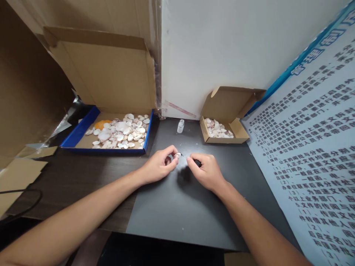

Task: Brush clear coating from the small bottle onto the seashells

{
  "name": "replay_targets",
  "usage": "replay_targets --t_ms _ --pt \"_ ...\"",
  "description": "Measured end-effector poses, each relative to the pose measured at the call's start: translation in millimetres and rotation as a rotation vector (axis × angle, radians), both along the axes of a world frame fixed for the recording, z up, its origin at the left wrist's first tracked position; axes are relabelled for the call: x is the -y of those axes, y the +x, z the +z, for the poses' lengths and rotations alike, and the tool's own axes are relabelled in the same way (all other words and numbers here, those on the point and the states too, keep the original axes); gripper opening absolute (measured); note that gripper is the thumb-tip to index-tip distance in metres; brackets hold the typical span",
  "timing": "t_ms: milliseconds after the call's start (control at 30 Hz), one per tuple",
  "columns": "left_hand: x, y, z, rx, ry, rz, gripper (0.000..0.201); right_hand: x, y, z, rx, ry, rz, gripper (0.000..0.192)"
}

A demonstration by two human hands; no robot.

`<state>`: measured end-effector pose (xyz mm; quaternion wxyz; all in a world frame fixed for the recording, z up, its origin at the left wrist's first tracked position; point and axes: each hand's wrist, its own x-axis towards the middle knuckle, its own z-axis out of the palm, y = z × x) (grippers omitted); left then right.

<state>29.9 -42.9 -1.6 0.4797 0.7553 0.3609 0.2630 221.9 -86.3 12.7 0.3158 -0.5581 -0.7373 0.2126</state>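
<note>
My left hand [161,164] pinches a small seashell [178,155] between thumb and fingertips, just above the dark grey mat. Facing it from the right, my right hand [206,170] is closed around a small black tool [198,163], most of it hidden in the palm. The tool's thin tip points at the shell, and whether the two touch I cannot tell. Behind both hands a small clear bottle with a white label [180,126] stands upright on the mat.
At the back left, an open blue-sided cardboard box [104,150] holds many pale shells and an orange piece. A smaller open brown box [227,140] with shells stands at the back right. A printed poster [310,147] slants along the right, and a white wall [222,44] rises behind.
</note>
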Motion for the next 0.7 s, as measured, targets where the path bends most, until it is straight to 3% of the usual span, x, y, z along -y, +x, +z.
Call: replay_targets --t_ms 233,533,700 --pt "1.6 0.9 5.0 -0.044 0.053 -0.021 0.008 2.8 -3.5 0.3 -0.072 0.021 0.105 0.032" --pt "1.6 0.9 7.6 -0.043 0.111 0.013 0.008 0.1 -3.9 0.6 0.05 0.055 -0.178 0.031" --pt "0.2 1.0 6.7 -0.043 0.118 0.015 0.006 4.2 -7.5 1.2 -0.029 0.092 0.043 0.029"
